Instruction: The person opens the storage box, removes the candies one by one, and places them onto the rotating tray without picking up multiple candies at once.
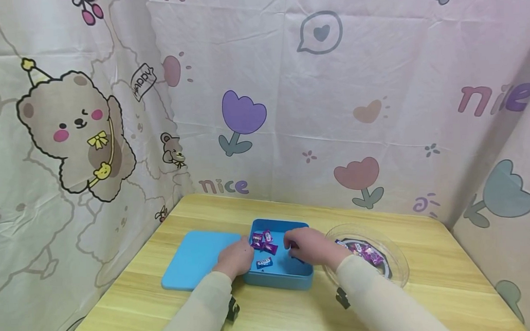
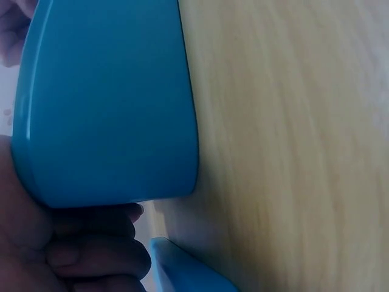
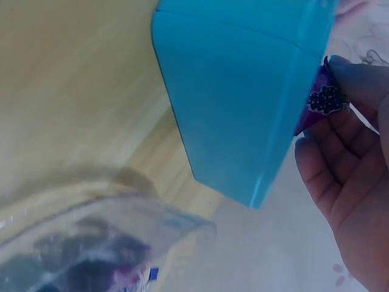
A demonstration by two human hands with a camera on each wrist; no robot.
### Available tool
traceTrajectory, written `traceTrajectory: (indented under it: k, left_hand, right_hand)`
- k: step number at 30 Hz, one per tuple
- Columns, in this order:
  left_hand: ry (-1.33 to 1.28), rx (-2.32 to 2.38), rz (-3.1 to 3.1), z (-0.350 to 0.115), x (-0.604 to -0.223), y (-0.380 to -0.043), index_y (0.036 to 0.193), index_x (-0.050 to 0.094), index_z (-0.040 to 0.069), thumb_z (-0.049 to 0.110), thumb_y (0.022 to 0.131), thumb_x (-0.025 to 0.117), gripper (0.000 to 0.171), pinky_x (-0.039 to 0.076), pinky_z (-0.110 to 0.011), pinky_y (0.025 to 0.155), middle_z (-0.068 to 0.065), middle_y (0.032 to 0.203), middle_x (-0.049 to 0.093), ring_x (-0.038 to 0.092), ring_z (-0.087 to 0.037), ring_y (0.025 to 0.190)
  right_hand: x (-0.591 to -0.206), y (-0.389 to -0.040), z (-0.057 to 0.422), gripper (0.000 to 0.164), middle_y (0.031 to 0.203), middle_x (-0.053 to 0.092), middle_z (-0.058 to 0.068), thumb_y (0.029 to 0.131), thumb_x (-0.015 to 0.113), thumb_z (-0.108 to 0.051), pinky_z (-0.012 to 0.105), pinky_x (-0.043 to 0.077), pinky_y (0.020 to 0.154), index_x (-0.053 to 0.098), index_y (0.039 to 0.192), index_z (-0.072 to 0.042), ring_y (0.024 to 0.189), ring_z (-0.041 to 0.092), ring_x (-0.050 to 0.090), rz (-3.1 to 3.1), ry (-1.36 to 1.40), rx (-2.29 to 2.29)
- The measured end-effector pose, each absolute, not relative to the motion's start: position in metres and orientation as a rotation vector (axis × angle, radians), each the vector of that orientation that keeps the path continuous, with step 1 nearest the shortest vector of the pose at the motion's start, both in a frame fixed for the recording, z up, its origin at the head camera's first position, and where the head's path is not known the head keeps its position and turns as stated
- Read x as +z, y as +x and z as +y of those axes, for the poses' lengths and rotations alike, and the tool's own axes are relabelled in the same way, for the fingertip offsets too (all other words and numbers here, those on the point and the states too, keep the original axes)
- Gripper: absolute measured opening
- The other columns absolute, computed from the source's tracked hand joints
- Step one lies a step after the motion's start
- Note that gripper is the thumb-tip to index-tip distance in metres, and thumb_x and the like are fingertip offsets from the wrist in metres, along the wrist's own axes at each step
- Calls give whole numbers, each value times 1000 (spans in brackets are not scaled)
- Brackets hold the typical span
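A blue rectangular box (image 1: 278, 281) stands lidless on the table, with several small wrapped candies (image 1: 257, 240) on its floor, purple ones toward the left and a blue one (image 1: 264, 263) nearer the front. My left hand (image 1: 236, 257) holds the box at its left wall, fingers curled against the outside. Over the box's right part is my right hand (image 1: 312, 246). Between thumb and fingers it pinches a purple candy (image 3: 325, 97) right at the rim in the right wrist view.
A light blue lid (image 1: 196, 260) lies flat left of the box. To the right, a clear plastic bowl (image 1: 400, 258) holds more wrapped candies (image 1: 372, 255), partly behind my right forearm. Patterned cloth (image 1: 289, 111) hangs behind the wooden table (image 1: 288, 315) and at both sides.
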State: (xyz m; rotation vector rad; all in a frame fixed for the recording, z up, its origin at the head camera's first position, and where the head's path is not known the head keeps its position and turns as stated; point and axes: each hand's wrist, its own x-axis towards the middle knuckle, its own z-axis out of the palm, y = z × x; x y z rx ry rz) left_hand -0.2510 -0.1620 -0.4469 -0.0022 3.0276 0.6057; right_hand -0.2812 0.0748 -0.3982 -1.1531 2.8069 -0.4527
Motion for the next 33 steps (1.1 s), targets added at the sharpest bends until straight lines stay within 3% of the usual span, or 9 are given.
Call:
traceTrajectory:
  k: [10, 20, 33]
  left_hand:
    - [12, 624, 3032, -161, -444, -248, 142, 46, -10, 21, 105, 47, 49, 53, -58, 89, -23, 135, 60, 62, -34, 110]
    - [1, 621, 3029, -163, -444, -250, 145, 43, -10, 21, 105, 44, 51, 50, -58, 95, -24, 139, 57, 58, -40, 122]
    - [-11, 623, 3014, -163, -448, -250, 146, 42, -10, 22, 106, 44, 51, 50, -59, 95, -23, 140, 56, 58, -37, 121]
  right_hand:
    - [-393, -280, 127, 6, 72, 57, -12, 97, 68, -15, 30, 50, 67, 64, 93, -18, 65, 7, 57, 2902, -1000, -656]
    - [-391, -278, 183, 11, 75, 55, -12, 94, 69, -9, 32, 48, 69, 64, 91, -18, 72, 9, 53, 2967, -940, -681]
    - [-405, -269, 244, 12, 75, 54, -6, 92, 67, -3, 29, 50, 60, 60, 91, -12, 64, 11, 54, 2890, -851, -677]
